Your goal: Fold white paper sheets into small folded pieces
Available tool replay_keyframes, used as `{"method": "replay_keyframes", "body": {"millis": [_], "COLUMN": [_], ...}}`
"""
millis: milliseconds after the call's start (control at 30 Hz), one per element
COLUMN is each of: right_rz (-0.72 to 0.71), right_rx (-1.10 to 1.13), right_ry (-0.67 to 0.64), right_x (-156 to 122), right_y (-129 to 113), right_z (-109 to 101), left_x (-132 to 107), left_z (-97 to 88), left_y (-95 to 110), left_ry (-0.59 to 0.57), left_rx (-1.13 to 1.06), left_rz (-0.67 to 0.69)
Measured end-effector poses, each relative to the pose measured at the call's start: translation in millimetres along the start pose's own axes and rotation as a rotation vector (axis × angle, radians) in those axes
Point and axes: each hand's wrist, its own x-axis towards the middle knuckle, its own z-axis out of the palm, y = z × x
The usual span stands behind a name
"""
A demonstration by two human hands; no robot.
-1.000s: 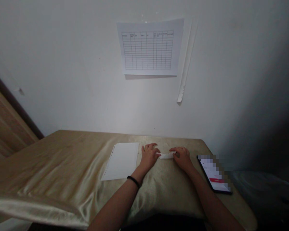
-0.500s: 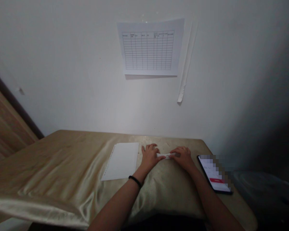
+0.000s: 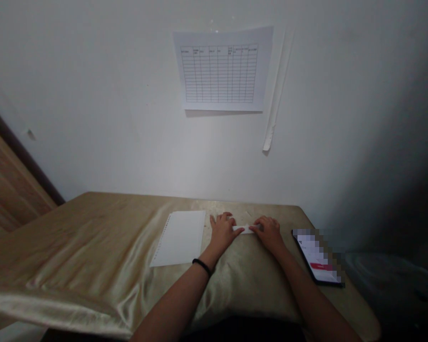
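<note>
A narrow folded piece of white paper (image 3: 246,230) lies low over the cloth, stretched between my two hands. My left hand (image 3: 222,232) grips its left end, the thumb along the near edge and the other fingers behind. At the right end, my right hand (image 3: 270,232) pinches the paper between thumb and curled fingers. Both ends of the paper are hidden under the fingers. Left of my left hand is a stack of white loose-leaf paper (image 3: 180,238) with punched holes down its left edge.
A gold satin cloth (image 3: 103,247) with wrinkles covers the table. Right of my right arm lies a phone (image 3: 312,256) with a lit screen, partly blurred out. A printed table sheet (image 3: 223,71) and a white strip (image 3: 276,95) are on the wall (image 3: 110,118) behind.
My right hand has shifted slightly left and the paper between the hands now looks flatter and straighter. My left hand stays nearly in place.
</note>
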Motion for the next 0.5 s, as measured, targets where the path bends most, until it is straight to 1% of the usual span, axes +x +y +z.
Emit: {"method": "replay_keyframes", "body": {"millis": [233, 500], "right_rz": [0.029, 0.077], "right_rx": [-0.036, -0.085], "right_ry": [-0.017, -0.050], "right_x": [-1.2, -0.9], "right_y": [-2.1, -5.0], "right_z": [6.9, 8.3], "left_x": [0.0, 0.6], "left_z": [4.3, 5.2], "left_y": [-0.1, 1.4], "left_ry": [-0.012, -0.027], "left_rx": [0.029, 0.055], "left_rz": [0.008, -0.005]}}
